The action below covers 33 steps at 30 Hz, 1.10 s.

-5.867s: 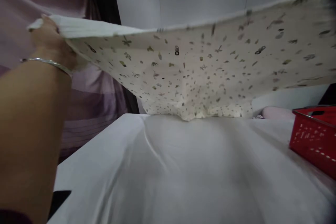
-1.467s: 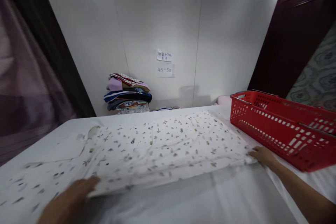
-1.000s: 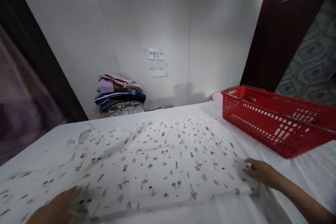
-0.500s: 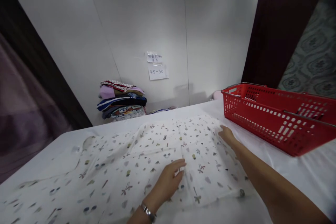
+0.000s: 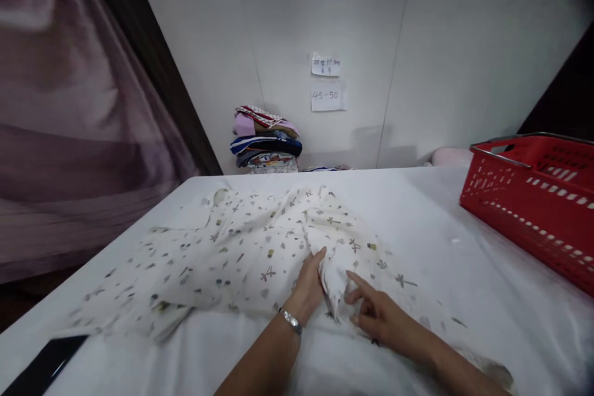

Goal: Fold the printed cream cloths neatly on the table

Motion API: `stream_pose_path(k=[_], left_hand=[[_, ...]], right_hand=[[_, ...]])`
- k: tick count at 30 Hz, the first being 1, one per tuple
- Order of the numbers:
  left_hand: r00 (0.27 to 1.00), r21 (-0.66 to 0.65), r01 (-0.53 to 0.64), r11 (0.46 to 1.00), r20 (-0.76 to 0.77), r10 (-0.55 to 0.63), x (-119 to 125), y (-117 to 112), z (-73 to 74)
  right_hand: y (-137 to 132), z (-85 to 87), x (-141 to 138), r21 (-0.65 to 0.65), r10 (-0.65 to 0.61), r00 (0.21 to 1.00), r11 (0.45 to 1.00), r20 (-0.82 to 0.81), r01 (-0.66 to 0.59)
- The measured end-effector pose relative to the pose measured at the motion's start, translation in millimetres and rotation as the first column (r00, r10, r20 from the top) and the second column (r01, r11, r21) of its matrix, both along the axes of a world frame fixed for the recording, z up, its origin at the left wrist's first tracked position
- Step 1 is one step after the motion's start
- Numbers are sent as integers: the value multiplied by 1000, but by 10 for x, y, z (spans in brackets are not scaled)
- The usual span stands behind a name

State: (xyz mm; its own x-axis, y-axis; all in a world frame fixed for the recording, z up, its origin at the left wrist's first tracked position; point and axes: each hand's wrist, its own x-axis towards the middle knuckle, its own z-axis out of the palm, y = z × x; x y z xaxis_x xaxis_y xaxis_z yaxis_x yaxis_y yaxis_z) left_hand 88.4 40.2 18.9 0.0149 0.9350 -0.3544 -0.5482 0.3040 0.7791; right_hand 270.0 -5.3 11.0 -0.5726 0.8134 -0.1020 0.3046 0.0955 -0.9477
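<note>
A thin white garment (image 5: 253, 253), printed with small palm trees and other motifs, lies spread and wrinkled across the white-covered table. Near its middle, my left hand (image 5: 309, 288), wearing a metal bracelet, is closed on a raised fold; some of its fingers are hidden by the cloth. The fold exposes a plain white inner side. Just right of that fold is my right hand (image 5: 380, 318), its index finger stretched out and the others loosely bent. I see nothing held in it.
A red plastic basket (image 5: 533, 204) with metal handles stands at the right. Folded clothes (image 5: 266, 142) are stacked at the back against the wall. A dark flat object (image 5: 49, 362) lies at the front left. A purplish curtain (image 5: 69, 111) hangs at the left.
My right hand has come from the garment's far right edge to its middle, beside my left hand. The right part of the cloth is now gathered and folded. The view has swung left.
</note>
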Motion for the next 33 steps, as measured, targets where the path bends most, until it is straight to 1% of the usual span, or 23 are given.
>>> stream_pose_path(k=[2, 3, 4, 5, 6, 7, 8, 9, 10, 11, 12, 13, 15, 16, 18, 20, 22, 24, 28, 29, 31, 33], left_hand=[[990, 98, -64, 993, -120, 76, -29, -23, -52], [970, 137, -77, 988, -220, 106, -43, -28, -69], [925, 168, -81, 982, -354, 136, -57, -29, -82], [849, 196, -67, 978, -504, 159, -70, -29, -90], [739, 223, -37, 974, -650, 177, -83, -28, -94], [606, 245, 7, 970, -772, 190, -96, -27, -97], [467, 252, 53, 966, -862, 199, -110, -25, -98], [342, 244, 94, 965, -918, 199, -124, -23, -99], [239, 228, 127, 965, -952, 193, -140, -19, -100], [159, 210, 146, 967, -970, 187, -157, -14, -100], [96, 196, 157, 968, -979, 182, -175, -7, -101], [50, 187, 163, 969, -982, 181, -195, 1, -100], [-2, 184, 164, 969, -982, 187, -235, 20, -98], [-8, 185, 155, 971, -982, 188, -253, 30, -98], [12, 196, 123, 973, -981, 196, -287, 52, -101], [58, 219, 98, 971, -975, 214, -317, 74, -113], [115, 240, 84, 967, -966, 230, -348, 96, -130], [187, 245, 59, 968, -955, 230, -383, 115, -145], [356, 227, -32, 973, -908, 224, -445, 128, -140], [390, 228, -47, 973, -892, 228, -453, 127, -132], [429, 228, -70, 971, -872, 235, -458, 122, -115], [441, 223, -77, 972, -866, 234, -453, 117, -101]], right_hand=[[76, -43, -26, -125, -114, 989, 987, -91, 103], [118, -55, -49, -171, -160, 980, 975, -116, 139], [162, -60, -78, -204, -194, 972, 965, -131, 165], [205, -61, -112, -230, -225, 965, 954, -136, 191], [249, -60, -151, -254, -260, 956, 942, -133, 221], [290, -58, -191, -282, -299, 946, 925, -127, 255], [329, -56, -232, -314, -343, 932, 903, -118, 292], [363, -55, -270, -346, -385, 917, 879, -109, 328], [392, -55, -303, -368, -422, 901, 857, -102, 360], [413, -58, -328, -371, -449, 888, 844, -95, 387], [428, -63, -346, -345, -467, 881, 842, -78, 416], [438, -69, -354, -284, -474, 880, 850, -42, 444], [448, -76, -352, -95, -466, 879, 875, 96, 474], [453, -73, -347, 0, -455, 871, 886, 187, 463], [468, -51, -347, 147, -427, 829, 904, 361, 401], [488, -12, -370, 245, -411, 777, 911, 477, 332], [506, 26, -412, 305, -405, 737, 911, 542, 277], [514, 49, -453, 341, -407, 708, 908, 577, 244], [508, 47, -493, 470, -486, 627, 858, 609, 209], [507, 40, -494, 488, -492, 618, 851, 612, 194], [512, 19, -493, 498, -479, 638, 851, 603, 168], [529, -8, -486, 498, -480, 686, 845, 547, 194]])
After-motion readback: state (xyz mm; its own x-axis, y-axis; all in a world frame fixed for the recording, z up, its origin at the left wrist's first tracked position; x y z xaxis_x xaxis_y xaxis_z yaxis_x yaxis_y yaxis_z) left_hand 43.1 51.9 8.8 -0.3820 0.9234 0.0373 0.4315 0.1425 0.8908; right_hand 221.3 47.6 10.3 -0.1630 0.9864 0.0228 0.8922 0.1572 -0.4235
